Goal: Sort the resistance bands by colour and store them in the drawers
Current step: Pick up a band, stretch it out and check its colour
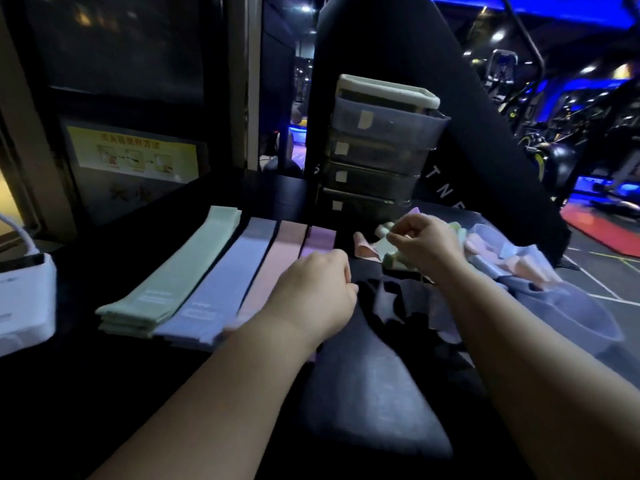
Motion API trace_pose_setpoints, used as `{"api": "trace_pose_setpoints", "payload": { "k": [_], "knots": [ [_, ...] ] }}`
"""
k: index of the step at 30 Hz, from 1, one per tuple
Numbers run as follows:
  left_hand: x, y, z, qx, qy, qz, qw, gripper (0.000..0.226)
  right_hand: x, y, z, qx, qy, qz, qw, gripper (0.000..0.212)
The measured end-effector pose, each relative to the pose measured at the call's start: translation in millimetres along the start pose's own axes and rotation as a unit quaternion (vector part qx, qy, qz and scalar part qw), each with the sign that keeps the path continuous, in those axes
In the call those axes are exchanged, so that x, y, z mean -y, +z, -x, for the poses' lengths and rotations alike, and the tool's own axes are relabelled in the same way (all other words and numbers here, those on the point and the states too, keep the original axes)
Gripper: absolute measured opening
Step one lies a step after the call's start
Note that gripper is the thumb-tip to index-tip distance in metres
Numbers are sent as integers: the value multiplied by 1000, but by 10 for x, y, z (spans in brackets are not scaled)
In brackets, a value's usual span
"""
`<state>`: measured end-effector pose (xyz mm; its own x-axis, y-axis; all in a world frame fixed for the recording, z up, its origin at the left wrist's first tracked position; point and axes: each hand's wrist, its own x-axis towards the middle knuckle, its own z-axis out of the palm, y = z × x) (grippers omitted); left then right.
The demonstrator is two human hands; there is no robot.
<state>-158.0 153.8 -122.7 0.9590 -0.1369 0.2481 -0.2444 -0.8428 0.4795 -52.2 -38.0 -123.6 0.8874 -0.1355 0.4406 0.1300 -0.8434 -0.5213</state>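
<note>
Sorting table, bands part-sorted; both your hands over the work.

Four flat stacks lie side by side on the dark table (pixel 104 375): green stack (pixel 180 268), blue stack (pixel 225 278), pink stack (pixel 277 261), purple stack (pixel 318 242). Your left hand (pixel 311 289), fingers curled, covers the near ends of the pink and purple stacks; you cannot tell whether it grips anything. Your right hand (pixel 426 247) pinches a pale green band (pixel 381 244) at the loose heap (pixel 485 251), just before the four-drawer unit (pixel 377 157). A grey pouch (pixel 571 317) lies at right, a white box (pixel 24 292) at left.
</note>
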Motion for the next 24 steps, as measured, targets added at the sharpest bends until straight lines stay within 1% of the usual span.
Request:
{"api": "trace_pose_setpoints", "payload": {
  "k": [4, 7, 9, 11, 13, 16, 17, 19, 20, 22, 24],
  "knots": [
    [-343, 305, -241, 45, 2, -11, 999, 38, -282, -396, 39, -31, -16, -11, 999, 9],
    [-632, 497, -385, 68, 0, 4, 998, 27, -531, -683, 36, -69, -12, -10, 998, 3],
    [-844, 631, -496, 66, 0, 31, 997, 25, -838, -830, 52, -123, 28, 16, 992, 15],
    [-1034, 753, -628, 38, 11, 41, 998, 25, -1124, -931, 93, -161, 94, 64, 980, 31],
    [-1170, 869, -735, 8, 30, 50, 998, 26, -1264, -1007, 109, -136, 158, 103, 973, 42],
    [-1194, 1087, -783, 5, 36, 66, 997, 26, -1310, -1041, 121, -36, 202, 108, 973, 68],
    [-1169, 1154, -790, 18, 32, 71, 997, 26, -1299, -1034, 132, -1, 208, 101, 973, 71],
    [-1114, 1248, -814, 47, 25, 73, 996, 26, -1275, -1005, 146, 45, 213, 106, 970, 65],
    [-1090, 1276, -831, 51, 28, 71, 996, 26, -1273, -987, 135, 45, 214, 110, 970, 61],
    [-1065, 1301, -846, 49, 35, 69, 996, 26, -1307, -942, 94, 14, 225, 102, 969, 50],
    [-1051, 1307, -848, 49, 37, 72, 995, 24, -1380, -897, 39, -33, 217, 104, 970, 38]
  ]
}}
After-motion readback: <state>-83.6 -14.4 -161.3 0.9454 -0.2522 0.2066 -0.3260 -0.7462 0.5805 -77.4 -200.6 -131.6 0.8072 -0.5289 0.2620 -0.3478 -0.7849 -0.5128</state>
